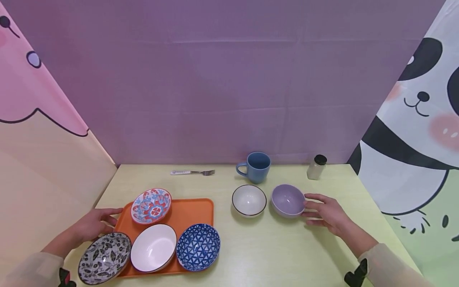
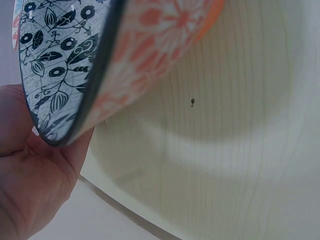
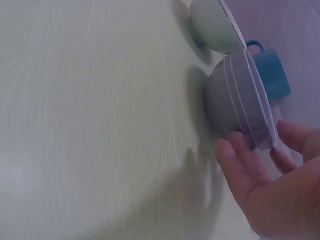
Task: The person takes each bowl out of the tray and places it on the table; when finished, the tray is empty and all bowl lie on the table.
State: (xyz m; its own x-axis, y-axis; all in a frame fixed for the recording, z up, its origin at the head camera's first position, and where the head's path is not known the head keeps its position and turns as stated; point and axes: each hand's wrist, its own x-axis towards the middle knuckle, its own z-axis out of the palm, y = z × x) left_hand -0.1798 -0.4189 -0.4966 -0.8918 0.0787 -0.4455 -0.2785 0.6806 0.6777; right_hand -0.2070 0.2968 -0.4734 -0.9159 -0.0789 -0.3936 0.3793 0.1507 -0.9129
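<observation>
below, pale table (image 1: 279,251), lavender bowl (image 1: 288,200), purple backdrop (image 1: 229,83) behind

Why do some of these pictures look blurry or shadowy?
Head view: fairly even light, soft shadows below the purple bowl and right hand; left wrist view: the black-floral bowl's near rim is blurred, probably from closeness to the lens; right wrist view: that hand's shadow falls across the pale table.

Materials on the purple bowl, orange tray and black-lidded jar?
Purple bowl: probably glazed ceramic; smooth with a soft sheen.
Orange tray: likely plastic, fairly matte; uniform color, rounded corners, but coated metal is possible.
Black-lidded jar: body seems clear glass or plastic, pale and see-through; lid material unclear.
</observation>
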